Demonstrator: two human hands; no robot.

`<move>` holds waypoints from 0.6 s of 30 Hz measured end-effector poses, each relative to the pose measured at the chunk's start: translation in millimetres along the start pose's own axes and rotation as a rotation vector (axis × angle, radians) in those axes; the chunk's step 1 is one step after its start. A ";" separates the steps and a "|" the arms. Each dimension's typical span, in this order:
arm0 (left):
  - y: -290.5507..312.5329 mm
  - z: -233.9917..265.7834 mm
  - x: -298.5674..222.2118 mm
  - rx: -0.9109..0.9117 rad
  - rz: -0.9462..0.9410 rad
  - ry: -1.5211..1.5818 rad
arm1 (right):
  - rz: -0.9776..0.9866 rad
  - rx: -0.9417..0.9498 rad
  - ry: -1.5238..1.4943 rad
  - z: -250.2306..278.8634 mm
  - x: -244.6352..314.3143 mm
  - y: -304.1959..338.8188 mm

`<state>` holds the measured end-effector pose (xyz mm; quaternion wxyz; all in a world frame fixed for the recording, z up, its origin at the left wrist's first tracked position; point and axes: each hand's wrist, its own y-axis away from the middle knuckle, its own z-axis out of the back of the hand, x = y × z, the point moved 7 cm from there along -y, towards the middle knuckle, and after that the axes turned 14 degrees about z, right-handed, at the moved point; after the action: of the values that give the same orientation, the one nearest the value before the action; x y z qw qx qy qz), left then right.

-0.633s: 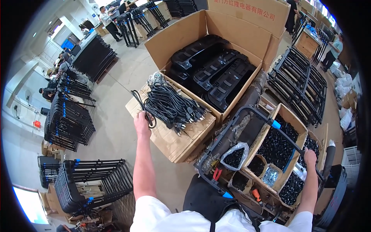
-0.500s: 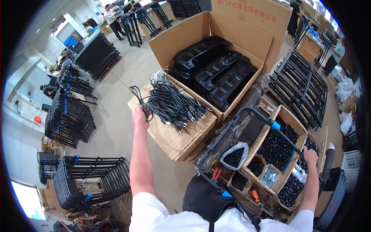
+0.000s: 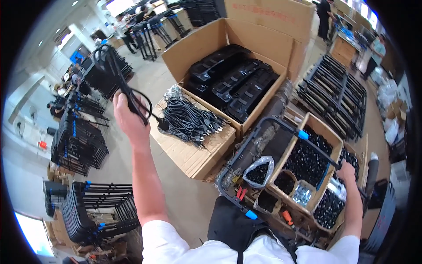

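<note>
Raised at the left, my left hand [image 3: 131, 116] is closed around a looped black power cord [image 3: 116, 72]. The loops stand up above the fist, and one strand hangs toward the heap of black power cords [image 3: 187, 115] lying on a flat cardboard box [image 3: 200, 160]. At the right, my right hand [image 3: 346, 170] is closed on a bar of a black tubular frame [image 3: 325, 154] with blue bands. This frame rests across the workbench and over a divided tray [image 3: 302, 125] of small black parts.
Behind the cords stands an open carton [image 3: 281, 83] holding black plastic panels [image 3: 239, 88]. A bag of small parts [image 3: 259, 171], red-handled pliers [image 3: 241, 193] and an orange-handled tool [image 3: 287, 217] lie on the bench. Stacked black frames [image 3: 334, 94] stand right; more racks [image 3: 103, 204] stand left.
My left hand has lifted the looped cord up and leftward off the heap. The right hand keeps its hold on the frame, and the whole view has shifted slightly.
</note>
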<state>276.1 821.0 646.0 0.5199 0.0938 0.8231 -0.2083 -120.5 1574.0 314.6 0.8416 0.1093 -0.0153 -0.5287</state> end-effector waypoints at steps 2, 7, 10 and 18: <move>29.4 13.3 21.4 0.032 -0.008 -0.146 | 0.063 0.436 0.254 -21.0 -6.9 -7.4; 142.0 -23.0 120.4 0.303 0.334 -0.377 | 0.017 0.098 0.168 -24.4 -27.9 -7.9; 235.5 -35.0 180.3 0.554 0.663 -0.505 | -0.038 0.320 0.208 -25.5 -26.2 -8.3; 384.7 -35.8 238.7 0.934 0.723 -0.736 | 0.067 0.040 0.084 -5.4 2.0 -0.4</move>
<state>284.1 1166.4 351.3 0.7070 0.4991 0.3348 -0.3728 -119.2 1572.9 309.1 0.8563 0.1478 0.0058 -0.4948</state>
